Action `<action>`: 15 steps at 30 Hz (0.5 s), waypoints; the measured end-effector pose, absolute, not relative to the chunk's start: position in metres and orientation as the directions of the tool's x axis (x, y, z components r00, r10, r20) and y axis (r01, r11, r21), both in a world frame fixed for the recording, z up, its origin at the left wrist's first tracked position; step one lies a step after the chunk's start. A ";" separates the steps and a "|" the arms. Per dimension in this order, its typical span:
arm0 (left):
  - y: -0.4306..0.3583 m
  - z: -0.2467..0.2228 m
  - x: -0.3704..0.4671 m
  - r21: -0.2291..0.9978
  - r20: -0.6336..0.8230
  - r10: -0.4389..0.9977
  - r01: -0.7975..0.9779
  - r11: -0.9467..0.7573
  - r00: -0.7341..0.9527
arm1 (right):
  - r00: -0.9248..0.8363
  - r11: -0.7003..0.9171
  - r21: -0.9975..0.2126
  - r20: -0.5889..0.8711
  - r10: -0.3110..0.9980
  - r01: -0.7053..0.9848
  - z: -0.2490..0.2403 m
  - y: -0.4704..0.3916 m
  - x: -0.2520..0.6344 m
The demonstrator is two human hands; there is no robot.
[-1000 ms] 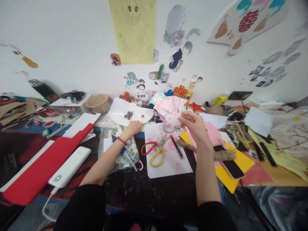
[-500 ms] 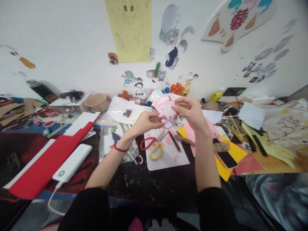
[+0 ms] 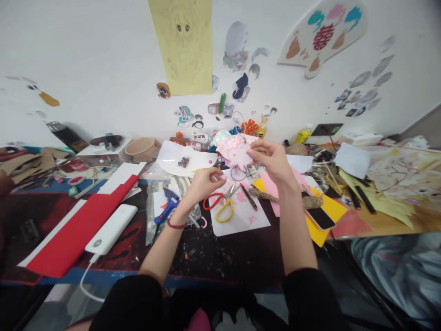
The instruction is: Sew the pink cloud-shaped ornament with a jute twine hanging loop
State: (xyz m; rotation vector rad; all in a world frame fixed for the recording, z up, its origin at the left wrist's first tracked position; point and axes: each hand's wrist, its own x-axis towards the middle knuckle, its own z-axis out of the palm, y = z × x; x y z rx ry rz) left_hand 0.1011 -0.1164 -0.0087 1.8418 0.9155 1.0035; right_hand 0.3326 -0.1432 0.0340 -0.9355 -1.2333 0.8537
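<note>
My right hand [image 3: 270, 161] pinches the right edge of a pale pink paper cut-out [image 3: 239, 156] with a wavy edge. A thin ring [image 3: 238, 173] shows just below the cut-out; whether it is joined on I cannot tell. My left hand [image 3: 206, 185] is apart from the cut-out, to its lower left, with thumb and fingertips pressed together. A tiny pinkish spot shows at those fingertips, too small to name. Under the hands, scissors [image 3: 225, 207] with one red and one yellow handle lie on a white sheet [image 3: 241, 225], beside a dark pen [image 3: 248, 196] and pink scraps.
A blue glue gun [image 3: 167, 210] lies left of my left forearm. Further left are a white power bank [image 3: 112, 228] with a cable and a red folded sheet [image 3: 82, 230]. A phone [image 3: 320, 217] rests on yellow paper at right. Bottles and craft bits line the wall.
My left hand has drawn away from the pink cut-out, to the left and slightly down. My right hand keeps holding it. The view has shifted a little, and the glue gun shows more fully.
</note>
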 end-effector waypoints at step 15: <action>-0.102 -0.015 0.097 0.922 0.385 0.902 -0.112 -0.370 0.195 | 0.176 0.365 -0.928 0.348 0.921 -0.078 -0.020 -0.136 0.296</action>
